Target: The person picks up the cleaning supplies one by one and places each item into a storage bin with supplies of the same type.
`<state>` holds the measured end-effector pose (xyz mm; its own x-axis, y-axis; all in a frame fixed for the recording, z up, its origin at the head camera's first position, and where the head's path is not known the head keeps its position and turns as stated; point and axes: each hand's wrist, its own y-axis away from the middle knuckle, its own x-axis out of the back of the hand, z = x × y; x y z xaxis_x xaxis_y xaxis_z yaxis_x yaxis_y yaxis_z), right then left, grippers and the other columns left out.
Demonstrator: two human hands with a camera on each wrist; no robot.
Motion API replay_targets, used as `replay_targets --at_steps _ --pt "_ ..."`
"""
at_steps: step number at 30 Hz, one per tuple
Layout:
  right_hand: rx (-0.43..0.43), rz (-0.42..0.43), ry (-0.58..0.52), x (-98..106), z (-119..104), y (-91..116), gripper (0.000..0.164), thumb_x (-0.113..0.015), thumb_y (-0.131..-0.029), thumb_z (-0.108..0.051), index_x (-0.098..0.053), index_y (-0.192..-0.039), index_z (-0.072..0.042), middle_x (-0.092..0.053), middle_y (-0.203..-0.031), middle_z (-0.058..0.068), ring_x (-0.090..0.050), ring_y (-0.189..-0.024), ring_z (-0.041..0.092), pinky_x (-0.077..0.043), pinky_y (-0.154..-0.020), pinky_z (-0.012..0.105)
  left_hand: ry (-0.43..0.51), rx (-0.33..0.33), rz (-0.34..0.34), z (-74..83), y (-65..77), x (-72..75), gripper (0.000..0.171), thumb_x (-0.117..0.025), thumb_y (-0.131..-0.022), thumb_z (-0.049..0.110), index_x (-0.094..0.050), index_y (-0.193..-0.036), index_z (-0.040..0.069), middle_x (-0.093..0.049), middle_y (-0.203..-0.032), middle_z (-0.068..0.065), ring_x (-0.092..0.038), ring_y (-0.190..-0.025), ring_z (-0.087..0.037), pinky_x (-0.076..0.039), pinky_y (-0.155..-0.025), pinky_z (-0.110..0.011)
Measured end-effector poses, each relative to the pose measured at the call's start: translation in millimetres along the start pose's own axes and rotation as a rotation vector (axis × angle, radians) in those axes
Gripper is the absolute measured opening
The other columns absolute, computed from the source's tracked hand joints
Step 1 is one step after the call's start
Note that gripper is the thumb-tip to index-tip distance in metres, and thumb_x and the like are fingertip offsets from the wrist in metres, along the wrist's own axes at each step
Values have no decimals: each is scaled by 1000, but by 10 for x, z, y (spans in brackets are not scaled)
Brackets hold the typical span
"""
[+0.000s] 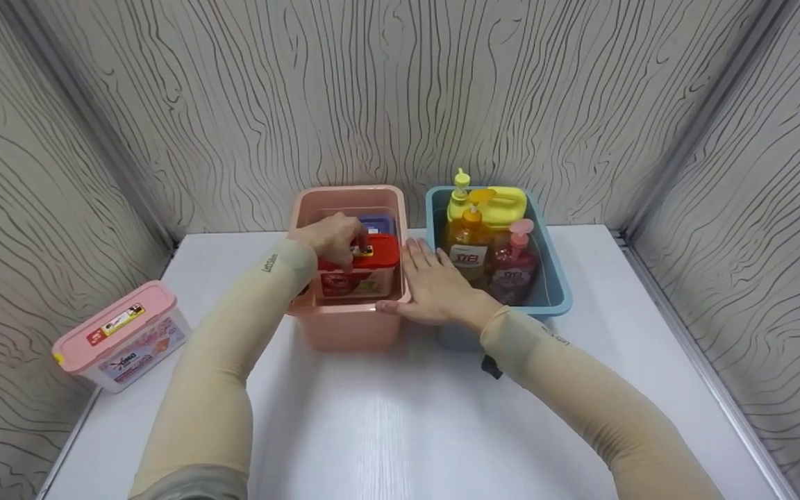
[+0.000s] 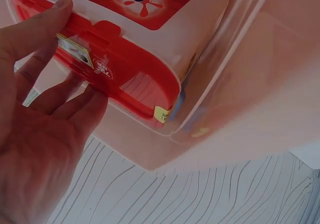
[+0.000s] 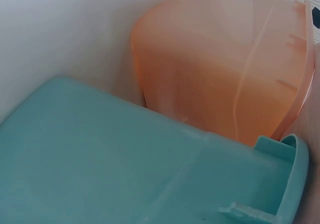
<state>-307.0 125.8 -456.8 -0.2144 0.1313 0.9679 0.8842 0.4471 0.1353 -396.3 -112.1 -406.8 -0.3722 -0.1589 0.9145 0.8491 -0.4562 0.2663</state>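
My left hand (image 1: 336, 239) reaches into the pink bin (image 1: 351, 330) and grips the red lid of an OMO detergent box (image 1: 358, 281). In the left wrist view the thumb lies on one long edge of the red lid (image 2: 135, 87), with the fingers across its top. Behind this box, a blue container (image 1: 378, 223) shows in part. My right hand (image 1: 435, 285) lies with straight fingers on the pink bin's right rim, its thumb at the front corner. The right wrist view shows the outer walls of the pink bin (image 3: 215, 64) and the blue bin (image 3: 110, 154).
Beside the pink bin, the blue bin (image 1: 558, 281) holds a yellow jug (image 1: 507, 208), an orange pump bottle (image 1: 468, 246) and a pink pump bottle (image 1: 513, 271). A pink-lidded OMO box (image 1: 126, 337) stands at the table's left edge. Patterned walls enclose the white table (image 1: 372, 430).
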Motion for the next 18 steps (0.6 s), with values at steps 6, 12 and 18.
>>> replay_targets --at_steps 6,12,18 --pt "0 -5 4 2 -15 9 133 -38 -91 -101 -5 -182 -10 2 -192 10 2 -180 36 -6 -145 63 21 24 -2 136 231 25 54 -82 -97 3 -69 -149 10 -74 -144 -16 -71 -130 -34 -55 -124 -58" --pt "3 -1 5 10 -18 4 132 -38 -93 -100 -6 -181 -8 1 -192 13 1 -180 37 -7 -145 65 -51 49 11 194 261 9 50 -80 -94 0 -72 -143 10 -78 -133 -12 -72 -118 -30 -60 -117 -55" --pt "14 14 24 5 -5 5 130 -38 -95 -97 -6 -181 -5 -1 -191 16 -1 -180 38 -9 -145 63 -111 60 -11 177 159 -8 46 -79 -91 -3 -77 -135 11 -80 -128 -10 -71 -110 -27 -63 -111 -50"
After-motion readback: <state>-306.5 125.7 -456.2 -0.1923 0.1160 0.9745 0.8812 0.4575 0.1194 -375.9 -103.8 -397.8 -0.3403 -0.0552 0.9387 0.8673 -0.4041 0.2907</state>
